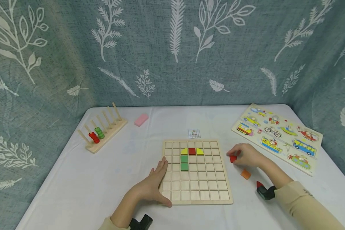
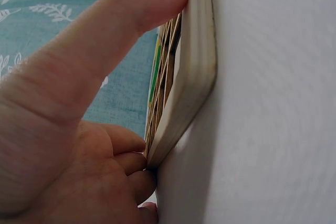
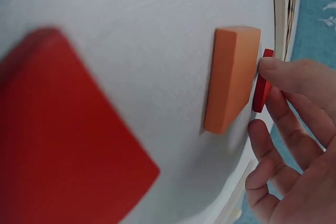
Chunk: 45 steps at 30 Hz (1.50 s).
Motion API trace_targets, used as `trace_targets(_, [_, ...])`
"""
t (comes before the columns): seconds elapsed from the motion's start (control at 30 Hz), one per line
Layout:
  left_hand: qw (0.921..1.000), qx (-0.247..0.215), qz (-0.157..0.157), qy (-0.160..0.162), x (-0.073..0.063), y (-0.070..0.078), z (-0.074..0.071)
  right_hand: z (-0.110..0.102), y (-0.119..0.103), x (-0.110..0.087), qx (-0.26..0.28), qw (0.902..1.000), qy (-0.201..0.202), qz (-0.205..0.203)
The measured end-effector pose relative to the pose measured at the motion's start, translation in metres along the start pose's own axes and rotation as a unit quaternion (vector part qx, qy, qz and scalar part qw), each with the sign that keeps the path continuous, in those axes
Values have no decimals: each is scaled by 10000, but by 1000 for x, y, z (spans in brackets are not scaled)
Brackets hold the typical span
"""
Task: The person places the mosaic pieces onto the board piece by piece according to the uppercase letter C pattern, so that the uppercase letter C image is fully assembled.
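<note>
A wooden grid board lies on the white table. Set in its upper cells are a red square between two yellow rounded pieces, with two green squares below the left one. My left hand rests against the board's left side, fingers stretched along the edge and thumb at the near corner. Right of the board, my right hand pinches a small red block between thumb and fingers. Nearer me lie an orange block and another red block, partly hidden by the wrist camera in the head view.
Behind the board lies a small printed grid card. A peg stand with red and green beads stands back left, beside a pink block. A vehicle picture puzzle lies at the right. Patterned curtain closes off the back.
</note>
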<state>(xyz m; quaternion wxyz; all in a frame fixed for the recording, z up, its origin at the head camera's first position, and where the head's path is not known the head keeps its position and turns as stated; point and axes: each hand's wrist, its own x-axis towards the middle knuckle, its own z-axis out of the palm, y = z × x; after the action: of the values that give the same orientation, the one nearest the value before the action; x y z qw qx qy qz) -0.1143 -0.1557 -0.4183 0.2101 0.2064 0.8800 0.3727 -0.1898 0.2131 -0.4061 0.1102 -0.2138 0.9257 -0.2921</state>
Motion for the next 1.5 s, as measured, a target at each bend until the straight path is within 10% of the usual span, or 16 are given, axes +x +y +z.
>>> trace_targets(1.5, [10000, -22, -3, -37, 1, -3, 0, -2, -1, -5, -75, 9970, 46, 770])
